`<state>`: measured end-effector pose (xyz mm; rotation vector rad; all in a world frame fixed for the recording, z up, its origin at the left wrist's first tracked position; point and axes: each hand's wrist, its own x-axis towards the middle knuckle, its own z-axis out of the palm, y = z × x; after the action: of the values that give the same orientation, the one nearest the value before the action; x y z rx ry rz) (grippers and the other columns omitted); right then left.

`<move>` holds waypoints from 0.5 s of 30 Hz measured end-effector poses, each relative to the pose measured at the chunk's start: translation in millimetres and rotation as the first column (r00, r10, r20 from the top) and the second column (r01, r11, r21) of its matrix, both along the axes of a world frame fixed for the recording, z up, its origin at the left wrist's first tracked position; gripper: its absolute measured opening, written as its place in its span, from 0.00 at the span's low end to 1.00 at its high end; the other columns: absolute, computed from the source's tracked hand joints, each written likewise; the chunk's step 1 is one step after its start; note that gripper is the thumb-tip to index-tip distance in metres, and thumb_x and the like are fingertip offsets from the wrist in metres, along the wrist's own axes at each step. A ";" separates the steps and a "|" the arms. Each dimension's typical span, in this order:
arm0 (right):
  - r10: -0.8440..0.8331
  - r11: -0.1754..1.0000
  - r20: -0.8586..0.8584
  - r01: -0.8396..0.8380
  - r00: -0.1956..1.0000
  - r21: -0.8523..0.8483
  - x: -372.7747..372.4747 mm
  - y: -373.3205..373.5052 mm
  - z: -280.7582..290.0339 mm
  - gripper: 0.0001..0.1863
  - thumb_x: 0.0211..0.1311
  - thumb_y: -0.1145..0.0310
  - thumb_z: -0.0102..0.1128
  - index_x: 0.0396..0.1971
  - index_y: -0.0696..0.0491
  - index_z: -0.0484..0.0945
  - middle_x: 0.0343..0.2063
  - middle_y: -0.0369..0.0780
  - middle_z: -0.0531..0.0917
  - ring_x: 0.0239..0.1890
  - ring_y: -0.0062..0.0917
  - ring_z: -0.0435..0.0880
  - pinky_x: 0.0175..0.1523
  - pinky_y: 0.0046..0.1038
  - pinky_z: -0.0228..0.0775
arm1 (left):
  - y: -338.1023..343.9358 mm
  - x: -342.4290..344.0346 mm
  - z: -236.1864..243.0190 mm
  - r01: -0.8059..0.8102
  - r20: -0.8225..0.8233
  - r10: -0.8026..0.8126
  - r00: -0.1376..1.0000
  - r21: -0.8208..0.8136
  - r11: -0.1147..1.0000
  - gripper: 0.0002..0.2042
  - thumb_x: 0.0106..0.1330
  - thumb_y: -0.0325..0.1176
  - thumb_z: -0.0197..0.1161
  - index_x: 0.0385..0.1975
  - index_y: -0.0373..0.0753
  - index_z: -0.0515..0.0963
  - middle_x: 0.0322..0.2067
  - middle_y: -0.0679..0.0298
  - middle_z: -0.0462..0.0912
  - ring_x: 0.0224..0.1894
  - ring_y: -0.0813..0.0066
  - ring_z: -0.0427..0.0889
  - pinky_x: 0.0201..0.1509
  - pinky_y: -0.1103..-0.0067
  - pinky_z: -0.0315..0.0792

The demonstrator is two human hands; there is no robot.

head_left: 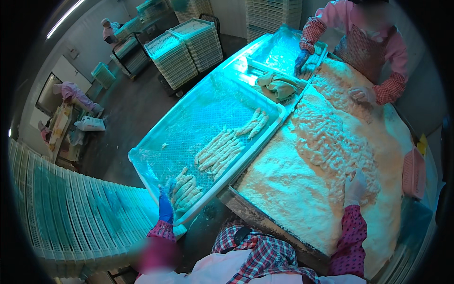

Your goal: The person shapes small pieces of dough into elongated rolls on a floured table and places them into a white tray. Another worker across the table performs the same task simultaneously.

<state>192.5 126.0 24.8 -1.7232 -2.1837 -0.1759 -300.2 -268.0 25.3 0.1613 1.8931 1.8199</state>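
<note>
At far left stand stacked pale trays (80, 213). The person's blue-gloved left hand (165, 207) is at the near-left end of a mesh-bottomed tray (189, 125), touching the nearest coated strips (187, 191); its grip cannot be told. More rows (220, 151) lie farther right. Well apart, on the powder-covered table (274, 177), the white-gloved right hand (355, 187) meets a pile of coated pieces (331, 144), its fingertips partly hidden, hold unclear. A co-worker (363, 45) stands at far right, beyond a pink basket (414, 173).

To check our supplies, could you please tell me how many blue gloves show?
2: one on the person's left hand, one on the facing co-worker's right hand; others may be hidden.
</note>
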 end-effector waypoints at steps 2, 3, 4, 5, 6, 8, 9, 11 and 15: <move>0.000 1.000 -0.044 0.000 0.999 -0.003 5.8 7.9 -0.7 0.08 0.49 0.73 0.61 0.28 0.53 0.70 0.25 0.38 0.74 0.31 0.30 0.75 0.37 0.34 0.67 | -16.8 -11.5 4.3 0.039 -0.064 -0.042 0.997 -0.050 0.998 0.33 0.69 0.57 0.34 0.52 0.31 0.70 0.48 0.56 0.76 0.50 0.66 0.74 0.57 0.71 0.63; -0.002 0.998 -0.267 -0.016 0.964 -0.065 9.0 10.8 1.7 0.07 0.50 0.74 0.60 0.27 0.53 0.70 0.25 0.37 0.74 0.31 0.27 0.75 0.37 0.32 0.67 | -23.4 -15.7 6.7 0.054 -0.098 -0.061 0.993 -0.075 0.996 0.32 0.69 0.57 0.34 0.51 0.31 0.71 0.46 0.56 0.77 0.49 0.66 0.75 0.57 0.71 0.63; -0.021 0.992 -0.475 -0.042 0.880 -0.122 15.2 12.1 6.0 0.06 0.51 0.75 0.59 0.27 0.53 0.70 0.25 0.36 0.74 0.30 0.24 0.74 0.37 0.30 0.68 | -26.5 -15.3 6.4 0.020 -0.079 -0.030 0.996 -0.125 0.992 0.30 0.70 0.54 0.35 0.48 0.31 0.74 0.39 0.56 0.81 0.42 0.64 0.79 0.52 0.71 0.67; -0.055 0.981 -0.664 -0.084 0.745 -0.176 22.3 14.4 6.0 0.05 0.52 0.75 0.58 0.27 0.54 0.70 0.25 0.35 0.74 0.30 0.22 0.74 0.37 0.28 0.68 | -36.9 -19.4 7.4 0.126 -0.159 -0.181 0.970 -0.307 0.943 0.28 0.70 0.52 0.36 0.46 0.32 0.75 0.37 0.55 0.82 0.40 0.62 0.79 0.49 0.71 0.69; -0.075 0.978 -0.813 -0.115 0.578 -0.171 35.1 20.9 4.1 0.08 0.54 0.72 0.58 0.34 0.55 0.72 0.26 0.31 0.74 0.27 0.16 0.72 0.34 0.22 0.67 | -46.4 -25.0 3.7 0.220 -0.200 -0.350 0.915 -0.479 0.850 0.27 0.70 0.50 0.37 0.43 0.32 0.76 0.35 0.53 0.82 0.38 0.60 0.80 0.45 0.70 0.70; -0.123 0.968 -0.978 -0.198 0.171 -0.157 33.2 5.1 18.4 0.08 0.56 0.70 0.56 0.34 0.55 0.72 0.27 0.31 0.74 0.26 0.16 0.71 0.33 0.22 0.67 | -39.3 -25.1 16.0 0.204 -0.378 -0.686 0.621 -0.768 0.607 0.20 0.69 0.43 0.42 0.36 0.34 0.78 0.29 0.47 0.80 0.31 0.52 0.79 0.34 0.67 0.71; 0.001 0.968 -0.925 -0.231 0.380 -0.094 24.5 -8.9 31.1 0.08 0.57 0.69 0.55 0.34 0.56 0.72 0.27 0.31 0.74 0.27 0.16 0.72 0.33 0.22 0.68 | -29.2 -23.4 32.5 0.157 -0.329 -0.735 0.593 -0.848 0.507 0.18 0.69 0.42 0.43 0.35 0.35 0.78 0.29 0.47 0.79 0.31 0.50 0.79 0.34 0.66 0.71; 0.153 0.937 -0.703 -0.328 0.695 -0.121 -3.3 -49.1 60.9 0.09 0.54 0.68 0.58 0.33 0.55 0.74 0.30 0.35 0.77 0.32 0.22 0.75 0.38 0.26 0.69 | 1.5 -8.2 47.4 0.094 -0.420 -0.662 0.621 -0.798 0.595 0.16 0.69 0.40 0.45 0.35 0.36 0.78 0.29 0.48 0.79 0.31 0.49 0.78 0.34 0.66 0.70; 0.226 0.594 -0.491 -0.519 0.841 -0.615 -7.2 -120.9 63.0 0.26 0.44 0.61 0.69 0.46 0.51 0.76 0.48 0.42 0.77 0.47 0.34 0.77 0.53 0.33 0.68 | 78.4 49.8 61.4 0.400 -0.584 -0.591 0.556 -0.436 0.806 0.18 0.63 0.34 0.56 0.52 0.36 0.71 0.47 0.50 0.76 0.48 0.55 0.76 0.53 0.70 0.68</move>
<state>185.3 5.1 87.8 -1.3518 -2.3967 1.2096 -250.4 -189.6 86.7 1.3421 2.2073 1.1496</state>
